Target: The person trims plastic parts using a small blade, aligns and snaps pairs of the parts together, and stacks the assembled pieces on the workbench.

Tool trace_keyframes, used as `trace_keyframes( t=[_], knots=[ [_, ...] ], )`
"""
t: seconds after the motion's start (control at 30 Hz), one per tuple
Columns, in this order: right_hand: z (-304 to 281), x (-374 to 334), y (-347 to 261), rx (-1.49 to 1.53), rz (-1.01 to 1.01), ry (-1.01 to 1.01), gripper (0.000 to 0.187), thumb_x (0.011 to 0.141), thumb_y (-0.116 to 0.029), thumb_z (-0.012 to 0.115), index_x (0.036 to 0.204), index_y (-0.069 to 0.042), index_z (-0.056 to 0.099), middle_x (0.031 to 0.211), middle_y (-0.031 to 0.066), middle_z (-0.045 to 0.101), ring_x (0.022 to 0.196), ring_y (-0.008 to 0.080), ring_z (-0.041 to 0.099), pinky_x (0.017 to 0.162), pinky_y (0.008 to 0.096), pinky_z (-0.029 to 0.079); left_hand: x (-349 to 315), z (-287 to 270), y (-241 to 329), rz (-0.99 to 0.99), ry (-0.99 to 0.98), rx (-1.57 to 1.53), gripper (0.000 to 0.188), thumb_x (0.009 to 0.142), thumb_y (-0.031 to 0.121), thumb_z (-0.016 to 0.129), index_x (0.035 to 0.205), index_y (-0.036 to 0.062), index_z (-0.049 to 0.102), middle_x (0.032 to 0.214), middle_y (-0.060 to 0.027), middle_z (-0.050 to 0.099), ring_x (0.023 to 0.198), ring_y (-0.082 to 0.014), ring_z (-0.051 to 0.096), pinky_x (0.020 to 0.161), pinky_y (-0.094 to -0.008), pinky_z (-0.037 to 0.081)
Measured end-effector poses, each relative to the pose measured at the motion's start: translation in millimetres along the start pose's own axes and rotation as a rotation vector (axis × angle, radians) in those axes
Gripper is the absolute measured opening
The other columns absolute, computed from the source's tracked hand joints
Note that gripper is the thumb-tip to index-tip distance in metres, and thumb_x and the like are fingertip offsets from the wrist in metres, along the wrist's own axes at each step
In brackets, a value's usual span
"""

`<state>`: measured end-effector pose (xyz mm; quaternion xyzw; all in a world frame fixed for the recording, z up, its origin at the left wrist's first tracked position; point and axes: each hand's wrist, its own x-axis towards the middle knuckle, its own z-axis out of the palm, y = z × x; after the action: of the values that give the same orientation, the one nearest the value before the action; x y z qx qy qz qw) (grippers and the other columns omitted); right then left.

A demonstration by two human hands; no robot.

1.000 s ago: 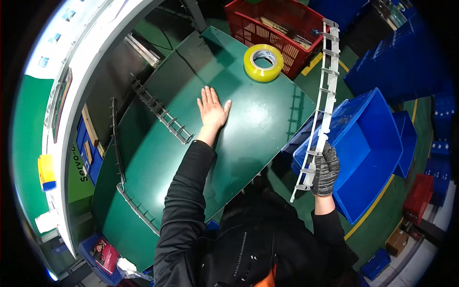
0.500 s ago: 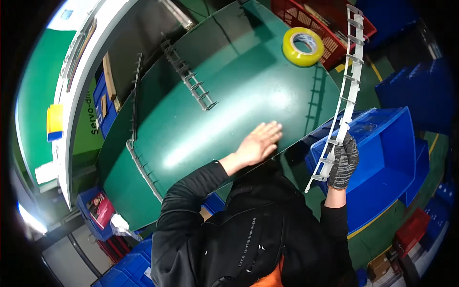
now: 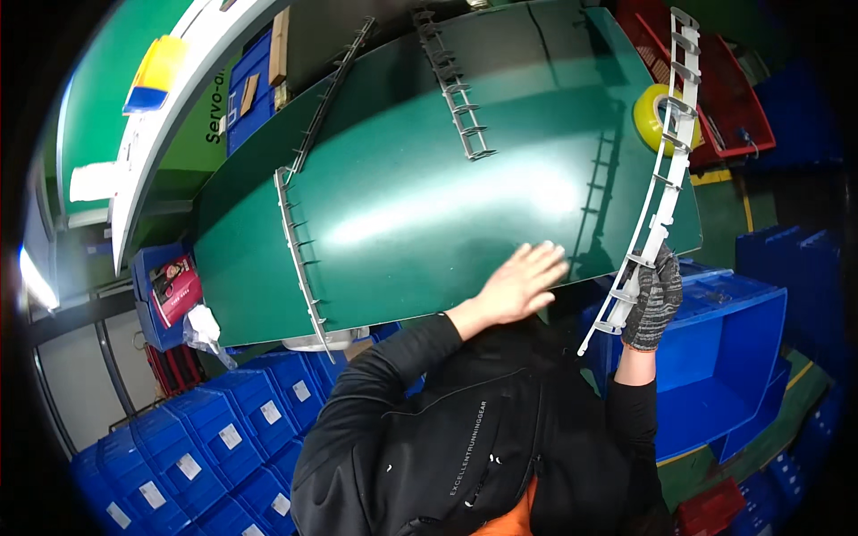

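Observation:
My right hand (image 3: 654, 302), in a dark grey knitted glove, grips the lower part of a long white ladder-like plastic strip (image 3: 662, 210). The strip stands up from my fist, with several crosspieces between its two rails. Bare and with fingers stretched out, my left hand (image 3: 525, 282) is at the near edge of the green table (image 3: 402, 259), palm down. Whether it touches the surface I cannot tell. Two similar grey strips lie farther off: one ladder-like strip (image 3: 453, 89) at the back and a long bent one (image 3: 291, 219) on the left.
A yellow tape roll (image 3: 651, 119) sits at the table's far right, partly behind the held strip. Beyond it is a red crate (image 3: 728, 98). A blue bin (image 3: 715, 330) stands at my right, and several blue boxes (image 3: 214, 438) are stacked at lower left. A white curved machine frame (image 3: 147, 147) rises at left.
My view has turned, so the table, strips and tape roll appear farther right and more blue boxes show at lower left. The right hand keeps its hold; the left stays outstretched.

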<state>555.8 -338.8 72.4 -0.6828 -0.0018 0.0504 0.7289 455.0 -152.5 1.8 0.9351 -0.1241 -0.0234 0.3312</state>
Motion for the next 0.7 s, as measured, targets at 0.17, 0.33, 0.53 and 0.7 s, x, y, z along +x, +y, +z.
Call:
trace_keyframes(
  t=[0.17, 0.33, 0.53, 0.7],
  knots=[
    [12, 6, 24, -0.035, 0.006, -0.119, 0.029, 0.082, -0.009, 0.054, 0.109, 0.001, 0.056, 0.091, 0.0046, 0.060, 0.074, 0.0105, 0.054, 0.065, 0.0241, 0.045, -87, -28, -58, -0.578, 0.258, 0.442, 0.057, 0.080, 0.028, 0.056, 0.128, 0.0030, 0.039, 0.136, -0.0207, 0.030, 0.128, -0.0361, 0.025, 0.102, -0.0513, 0.021],
    [44, -4, 11, -0.036, 0.015, -0.210, 0.028, 0.083, -0.008, 0.053, 0.110, 0.001, 0.055, 0.089, 0.0044, 0.059, 0.075, 0.0109, 0.054, 0.067, 0.0258, 0.045, -83, 18, -10, -0.019, -0.060, 0.101, 0.050, 0.083, 0.033, 0.054, 0.127, 0.0114, 0.044, 0.139, -0.0137, 0.032, 0.131, -0.0275, 0.026, 0.104, -0.0490, 0.021],
    [77, -21, 19, -0.354, -0.220, -0.448, 0.030, 0.080, -0.002, 0.053, 0.110, 0.001, 0.056, 0.093, 0.0065, 0.060, 0.080, 0.0139, 0.055, 0.074, 0.0290, 0.046, -150, -57, -44, -0.483, 0.556, 0.209, 0.031, 0.079, 0.013, 0.057, 0.109, 0.0069, 0.058, 0.127, -0.0162, 0.045, 0.118, -0.0344, 0.042, 0.100, -0.0431, 0.030],
    [112, -52, 38, -0.558, -0.390, -0.459, 0.028, 0.086, -0.009, 0.046, 0.113, -0.002, 0.050, 0.088, 0.0116, 0.062, 0.075, 0.0204, 0.063, 0.062, 0.0348, 0.052, -264, -101, -77, -1.065, 0.880, 0.581, 0.047, 0.075, 0.013, 0.061, 0.119, 0.0017, 0.049, 0.130, -0.0224, 0.037, 0.120, -0.0376, 0.035, 0.099, -0.0432, 0.031]
  ],
)
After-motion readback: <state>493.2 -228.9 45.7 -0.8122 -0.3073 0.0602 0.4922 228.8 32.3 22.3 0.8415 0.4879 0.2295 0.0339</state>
